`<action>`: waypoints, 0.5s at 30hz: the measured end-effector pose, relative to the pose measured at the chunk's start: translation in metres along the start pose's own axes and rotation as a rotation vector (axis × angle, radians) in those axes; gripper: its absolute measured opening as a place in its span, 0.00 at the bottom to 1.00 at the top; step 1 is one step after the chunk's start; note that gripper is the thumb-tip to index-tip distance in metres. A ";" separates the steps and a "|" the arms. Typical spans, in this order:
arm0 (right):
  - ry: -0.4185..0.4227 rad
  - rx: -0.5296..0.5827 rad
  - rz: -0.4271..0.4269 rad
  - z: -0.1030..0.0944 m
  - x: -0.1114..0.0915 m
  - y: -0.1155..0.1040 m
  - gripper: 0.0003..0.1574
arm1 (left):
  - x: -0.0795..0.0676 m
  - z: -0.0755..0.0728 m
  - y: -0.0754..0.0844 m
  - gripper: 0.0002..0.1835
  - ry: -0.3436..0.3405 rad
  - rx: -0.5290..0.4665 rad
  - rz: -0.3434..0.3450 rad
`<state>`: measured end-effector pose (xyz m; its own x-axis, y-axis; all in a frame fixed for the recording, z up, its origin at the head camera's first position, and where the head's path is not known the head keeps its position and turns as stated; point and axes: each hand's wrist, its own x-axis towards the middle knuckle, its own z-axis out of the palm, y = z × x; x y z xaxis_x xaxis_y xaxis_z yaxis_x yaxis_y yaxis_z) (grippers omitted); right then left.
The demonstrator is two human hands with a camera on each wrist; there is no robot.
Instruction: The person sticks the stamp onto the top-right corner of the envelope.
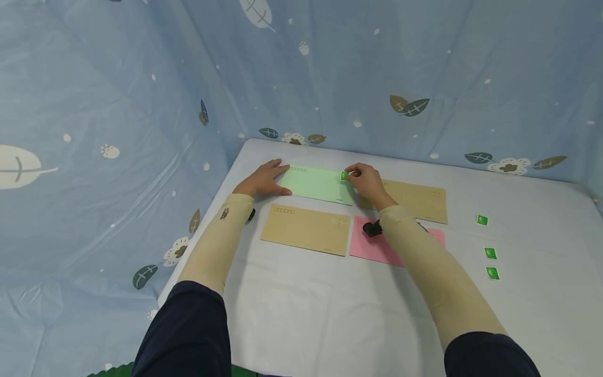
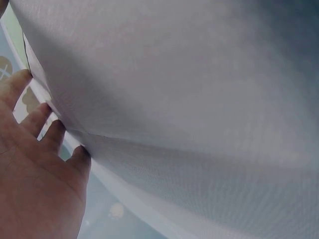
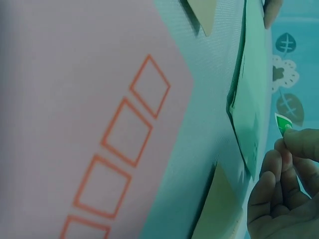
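Note:
A small green stamp (image 1: 345, 176) is pinched between the thumb and fingers of my right hand (image 1: 369, 183), at the upper right corner of a light green envelope (image 1: 313, 183). In the right wrist view the stamp (image 3: 283, 123) sticks out past the thumb tip, tilted up from the paper. My left hand (image 1: 264, 179) lies at the envelope's left end, its fingers spread and the thumb at the lower left corner. The left wrist view shows the fingers of the left hand (image 2: 42, 159) stretched along the table surface.
A tan envelope (image 1: 414, 199) lies to the right, partly under the right hand. Nearer are another tan envelope (image 1: 303, 230) and a pink envelope (image 1: 377, 248), partly hidden by the right forearm. Three loose green stamps (image 1: 490, 253) lie on the white table (image 1: 330, 314) at right.

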<state>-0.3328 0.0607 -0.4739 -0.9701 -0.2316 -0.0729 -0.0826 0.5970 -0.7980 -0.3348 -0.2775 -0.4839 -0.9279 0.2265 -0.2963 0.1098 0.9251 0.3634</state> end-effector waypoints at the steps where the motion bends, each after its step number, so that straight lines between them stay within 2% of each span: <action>1: -0.002 -0.003 0.001 0.001 0.001 0.000 0.17 | -0.001 0.000 0.000 0.57 0.001 0.002 -0.001; 9: -0.008 -0.021 0.036 0.007 0.007 0.003 0.17 | -0.006 -0.002 0.003 0.57 0.011 -0.015 -0.001; 15: 0.002 -0.031 0.029 0.010 0.007 0.002 0.16 | -0.008 -0.004 0.004 0.56 -0.005 -0.009 0.009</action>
<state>-0.3372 0.0527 -0.4815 -0.9726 -0.2122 -0.0951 -0.0609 0.6268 -0.7768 -0.3289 -0.2768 -0.4767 -0.9253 0.2359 -0.2971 0.1147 0.9204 0.3737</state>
